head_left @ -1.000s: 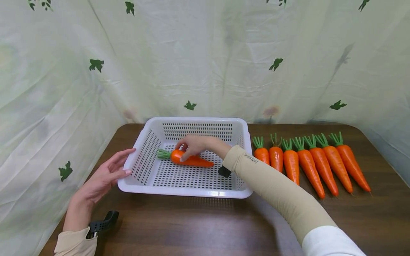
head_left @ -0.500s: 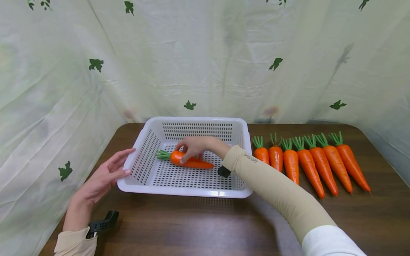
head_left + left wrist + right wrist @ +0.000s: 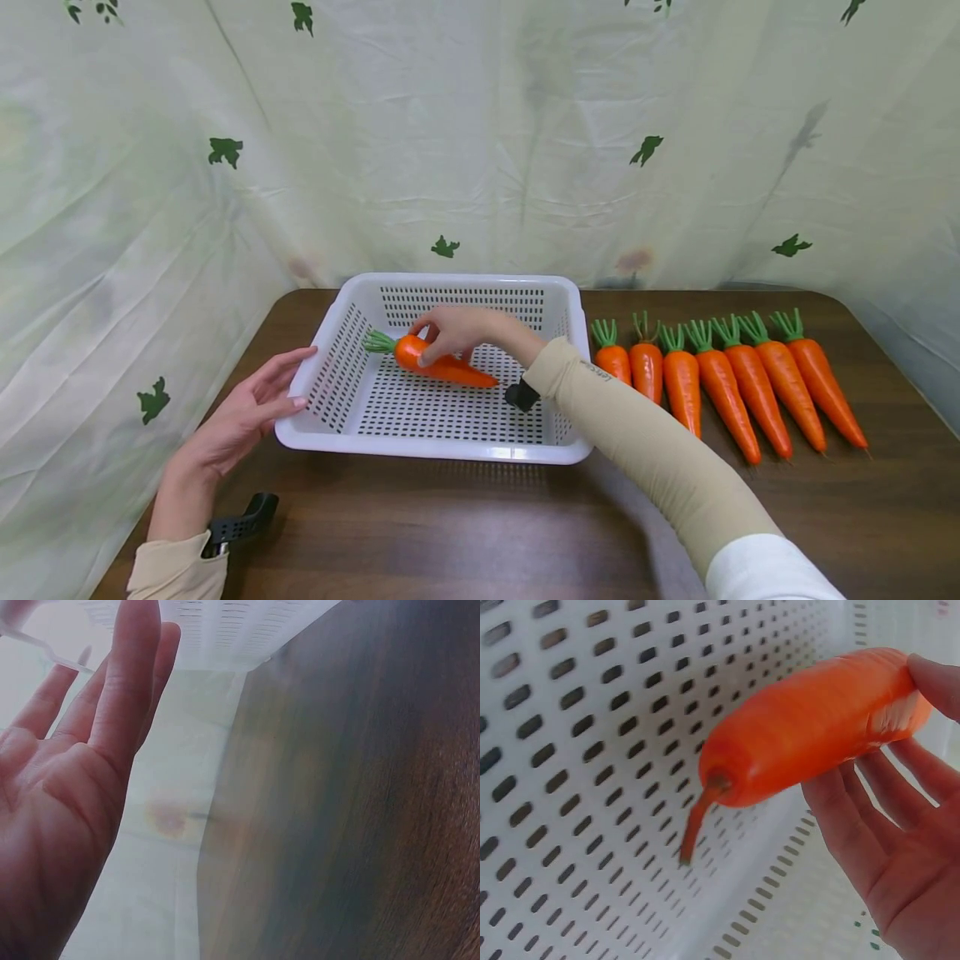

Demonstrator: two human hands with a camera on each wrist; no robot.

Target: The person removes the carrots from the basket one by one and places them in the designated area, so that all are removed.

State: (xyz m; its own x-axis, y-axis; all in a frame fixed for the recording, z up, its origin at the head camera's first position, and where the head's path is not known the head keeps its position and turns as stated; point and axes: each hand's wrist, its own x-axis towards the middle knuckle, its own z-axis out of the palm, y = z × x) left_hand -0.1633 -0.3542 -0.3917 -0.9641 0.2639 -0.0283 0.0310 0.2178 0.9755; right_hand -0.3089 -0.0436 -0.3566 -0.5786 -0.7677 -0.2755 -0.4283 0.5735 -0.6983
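Note:
Inside the white slotted basket [image 3: 450, 450], my right hand [image 3: 461, 327] grips an orange carrot [image 3: 468, 373] near its thick end. Its green stalks point left and its tip points right. In the right wrist view, thumb and fingers lie on opposite sides of the carrot [image 3: 802, 735], and its thin root end hangs over the slotted plastic. My left hand [image 3: 240, 412] touches the left rim of the basket with fingers and thumb spread apart. The left wrist view shows that hand [image 3: 67, 765] with straight fingers beside the basket wall [image 3: 217, 634].
Several carrots [image 3: 723, 392] lie in a row on the brown wooden table [image 3: 450, 533], right of the basket. A pale curtain [image 3: 480, 150] with leaf prints hangs behind the table. A black wrist strap [image 3: 243, 523] sticks out from the left wrist.
My right hand has risen slightly, and the carrot has come up with it and tilted, stalk end higher. My left hand and the basket have stayed in place.

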